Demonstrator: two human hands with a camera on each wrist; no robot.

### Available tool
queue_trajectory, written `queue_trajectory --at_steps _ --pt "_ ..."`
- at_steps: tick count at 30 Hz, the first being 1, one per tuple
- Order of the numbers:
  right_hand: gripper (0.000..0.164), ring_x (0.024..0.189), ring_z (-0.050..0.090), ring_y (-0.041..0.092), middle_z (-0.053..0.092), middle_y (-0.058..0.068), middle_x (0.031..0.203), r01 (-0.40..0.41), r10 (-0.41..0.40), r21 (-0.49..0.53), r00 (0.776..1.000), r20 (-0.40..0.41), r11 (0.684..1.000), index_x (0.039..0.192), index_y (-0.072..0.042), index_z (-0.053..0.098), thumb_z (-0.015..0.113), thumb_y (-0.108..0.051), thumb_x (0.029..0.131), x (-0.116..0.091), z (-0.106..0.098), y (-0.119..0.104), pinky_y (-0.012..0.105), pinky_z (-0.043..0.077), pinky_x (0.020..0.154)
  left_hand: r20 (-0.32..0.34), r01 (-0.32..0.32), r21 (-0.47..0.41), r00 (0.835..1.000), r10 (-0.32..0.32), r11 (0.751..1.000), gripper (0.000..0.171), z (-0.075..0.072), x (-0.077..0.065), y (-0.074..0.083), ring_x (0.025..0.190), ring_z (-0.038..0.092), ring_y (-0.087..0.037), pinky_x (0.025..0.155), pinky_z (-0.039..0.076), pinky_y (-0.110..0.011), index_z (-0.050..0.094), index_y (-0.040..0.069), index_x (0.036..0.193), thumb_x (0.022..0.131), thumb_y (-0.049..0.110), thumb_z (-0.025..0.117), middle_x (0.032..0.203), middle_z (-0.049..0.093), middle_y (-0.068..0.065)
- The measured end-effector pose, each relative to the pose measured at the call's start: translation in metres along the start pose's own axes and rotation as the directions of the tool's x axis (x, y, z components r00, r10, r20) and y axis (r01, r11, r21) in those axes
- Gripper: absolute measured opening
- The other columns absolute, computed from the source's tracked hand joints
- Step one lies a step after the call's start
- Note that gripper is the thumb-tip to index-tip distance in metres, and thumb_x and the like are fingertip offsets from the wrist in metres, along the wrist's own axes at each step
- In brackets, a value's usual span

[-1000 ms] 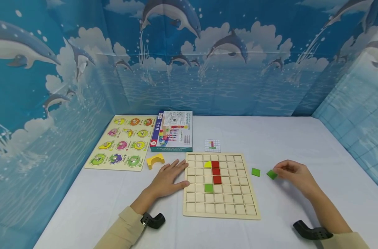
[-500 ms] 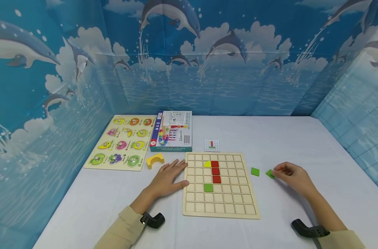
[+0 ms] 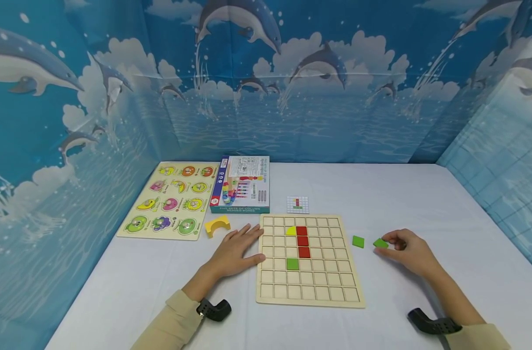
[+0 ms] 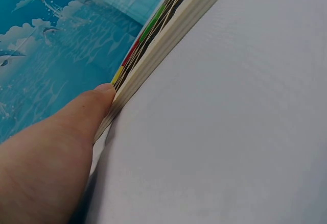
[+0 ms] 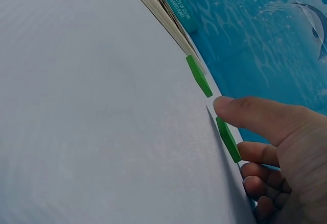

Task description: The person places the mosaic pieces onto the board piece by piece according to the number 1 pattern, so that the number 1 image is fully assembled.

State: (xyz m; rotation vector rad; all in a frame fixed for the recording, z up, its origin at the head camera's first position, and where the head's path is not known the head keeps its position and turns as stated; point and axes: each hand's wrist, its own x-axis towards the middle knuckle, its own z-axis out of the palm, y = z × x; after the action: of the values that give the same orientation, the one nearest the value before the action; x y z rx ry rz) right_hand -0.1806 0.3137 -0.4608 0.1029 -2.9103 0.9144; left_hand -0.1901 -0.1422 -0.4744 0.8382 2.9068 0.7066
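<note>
My right hand (image 3: 409, 252) pinches a green square tile (image 3: 381, 243) between thumb and index finger, right of the board. In the right wrist view, that tile (image 5: 228, 139) is tilted between thumb and finger. A second green tile (image 3: 358, 241) lies flat between the board and this hand. My left hand (image 3: 236, 253) rests flat with fingers spread, its fingertips on the left edge of the wooden grid board (image 3: 311, 291). Set in the board are a yellow piece (image 3: 291, 231) with a curved side, a column of red squares (image 3: 303, 241) and one green square (image 3: 292, 264).
Behind the board lies a small grid card (image 3: 297, 204) with a coloured pattern. A boxed toy set (image 3: 240, 184) and a fruit puzzle board (image 3: 164, 201) stand at the back left. A yellow arch block (image 3: 217, 225) sits near the left hand. Dolphin-print curtains (image 3: 266, 121) surround the white table.
The right hand's thumb has moved to the tile's near side and the index finger to its far side. The held tile has shifted slightly left. The left hand stays put.
</note>
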Motion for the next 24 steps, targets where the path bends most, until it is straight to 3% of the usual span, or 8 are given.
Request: queue_trajectory --at_steps 11,24 --pt "0.034 0.076 0.045 0.02 0.054 0.006 0.086 0.023 -0.024 -0.016 0.999 -0.038 1.0 0.101 0.003 0.066 0.078 -0.022 0.083 0.0013 0.0035 0.0023 0.026 0.038 0.058 0.001 0.004 0.01 1.0 -0.004 1.0 0.073 0.0003 -0.0001 -0.0004 0.147 0.016 -0.018 0.116 0.014 -0.046 0.036 0.02 0.153 0.094 0.059 0.051 0.158 0.029 0.004" --pt "0.033 0.08 0.05 0.02 0.059 0.007 0.091 0.009 -0.009 0.008 1.0 -0.017 1.0 0.104 0.003 0.067 0.076 -0.021 0.084 0.0006 0.0008 -0.003 0.025 0.042 0.062 -0.006 -0.005 0.0 1.0 0.005 1.0 0.073 0.0 -0.0001 0.0002 0.147 0.017 -0.019 0.116 0.014 -0.046 0.036 0.018 0.152 0.094 0.059 0.051 0.158 0.029 0.003"
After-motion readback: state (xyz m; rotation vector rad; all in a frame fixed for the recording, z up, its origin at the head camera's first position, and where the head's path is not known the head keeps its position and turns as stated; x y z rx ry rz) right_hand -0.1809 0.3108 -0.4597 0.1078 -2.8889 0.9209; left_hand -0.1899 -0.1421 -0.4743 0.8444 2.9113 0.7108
